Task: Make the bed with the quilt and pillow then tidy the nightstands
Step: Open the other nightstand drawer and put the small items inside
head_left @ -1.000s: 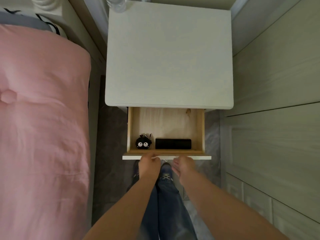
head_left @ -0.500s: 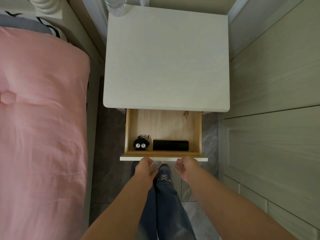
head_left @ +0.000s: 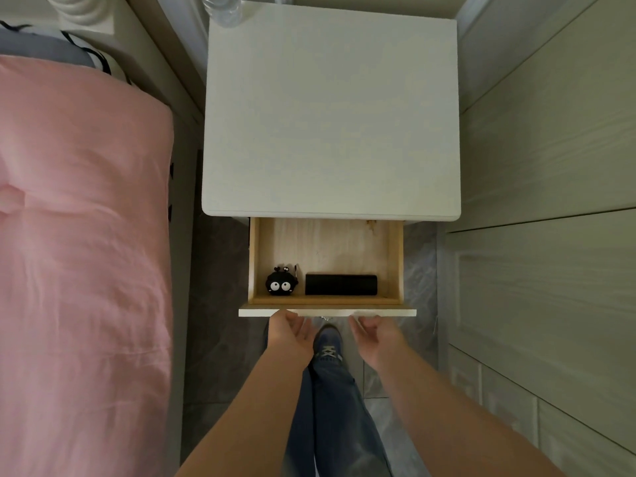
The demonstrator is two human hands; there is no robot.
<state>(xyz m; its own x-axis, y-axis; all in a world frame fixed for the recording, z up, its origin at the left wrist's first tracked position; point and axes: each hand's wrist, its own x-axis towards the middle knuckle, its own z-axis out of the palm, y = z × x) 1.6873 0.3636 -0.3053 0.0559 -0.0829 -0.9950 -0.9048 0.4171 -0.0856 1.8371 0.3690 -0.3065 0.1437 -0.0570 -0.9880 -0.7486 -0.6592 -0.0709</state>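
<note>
A white nightstand (head_left: 330, 115) stands between the bed and a panelled wall. Its wooden drawer (head_left: 327, 312) is pulled out. Inside, near the front, lie a small black round toy with two white eyes (head_left: 280, 285) and a black oblong case (head_left: 340, 284). My left hand (head_left: 290, 333) reaches the white drawer front at its left part, fingers relaxed, touching its lower edge. My right hand (head_left: 375, 335) hangs just below the front's right part with fingers loosely curled, holding nothing. The pink quilt (head_left: 79, 253) covers the bed on the left.
A clear plastic bottle (head_left: 225, 8) stands at the nightstand's back left corner. A grey and white pillow (head_left: 44, 46) lies at the head of the bed. A panelled wardrobe wall (head_left: 550, 235) closes in the right side. My legs and a blue shoe (head_left: 327, 342) are on the tiled floor.
Both hands have dropped slightly away from the drawer front's top edge and loosened. The drawer stays pulled out with the same two items inside.
</note>
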